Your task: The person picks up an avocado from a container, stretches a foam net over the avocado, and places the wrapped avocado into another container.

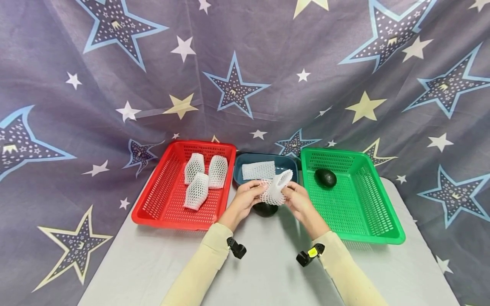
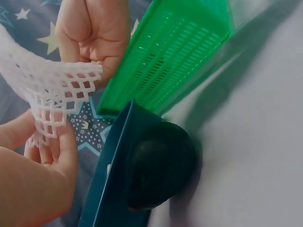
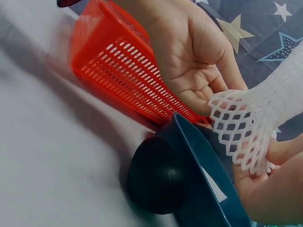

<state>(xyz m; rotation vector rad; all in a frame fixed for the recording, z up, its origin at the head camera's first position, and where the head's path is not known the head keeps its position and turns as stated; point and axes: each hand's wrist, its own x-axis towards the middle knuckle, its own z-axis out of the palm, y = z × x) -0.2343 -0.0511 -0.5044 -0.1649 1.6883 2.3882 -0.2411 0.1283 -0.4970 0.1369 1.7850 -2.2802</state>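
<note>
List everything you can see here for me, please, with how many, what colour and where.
Red basket: one, red, table's left
Blue tub: one, dark blue, between the baskets
Green basket: one, green, table's right
Bulging foam nets: three, white, red basket
Flat foam net: at least one, white, blue tub
Held foam net: one, white, between both hands
Avocados: two, blackish; green basket, before tub
Table: one, pale grey, underneath
Starry cloth: grey-purple, behind
Wrist devices: two, black, wrists
Sleeves: two, cream, forearms
Left hand, right hand: two, bare, gripping the held net
</note>
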